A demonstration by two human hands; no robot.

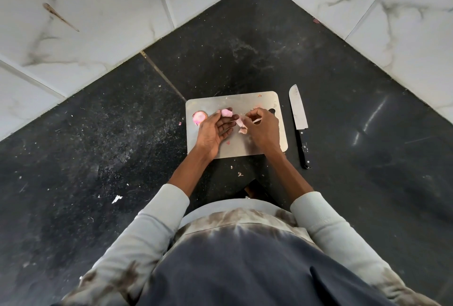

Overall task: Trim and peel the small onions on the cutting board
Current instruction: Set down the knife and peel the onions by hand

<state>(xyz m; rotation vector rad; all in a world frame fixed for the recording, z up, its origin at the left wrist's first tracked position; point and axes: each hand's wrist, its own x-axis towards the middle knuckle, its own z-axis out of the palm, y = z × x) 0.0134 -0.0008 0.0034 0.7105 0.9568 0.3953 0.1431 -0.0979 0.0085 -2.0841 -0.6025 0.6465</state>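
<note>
Black speckled counter fills a corner between two walls of white marbled tile, and it is strewn with pale crumbs and flecks. On it, straight ahead of the person, lies a metal cutting board with rounded corners and a slot near its right edge. Just right of the board, apart from it, a knife lies flat, blade pointing away and black handle toward the person.

Both hands work over the middle of the board. The left hand is turned palm up with its fingers fairly straight and loose, and a small pink onion sits at its fingertips, against the thumb side; whether the thumb presses it I cannot tell. The right hand is curled, its fingertips pinching a thin strip of pale pink peel that hangs between the two hands down toward the board. Another onion, pink and partly skinned, rests on the board near its left edge, just beside the left hand. A few pink scraps lie on the board and on the counter in front of it.

Lower in the view are grey sleeves, pushed up the forearms, and a stained light shirt over dark trousers.
</note>
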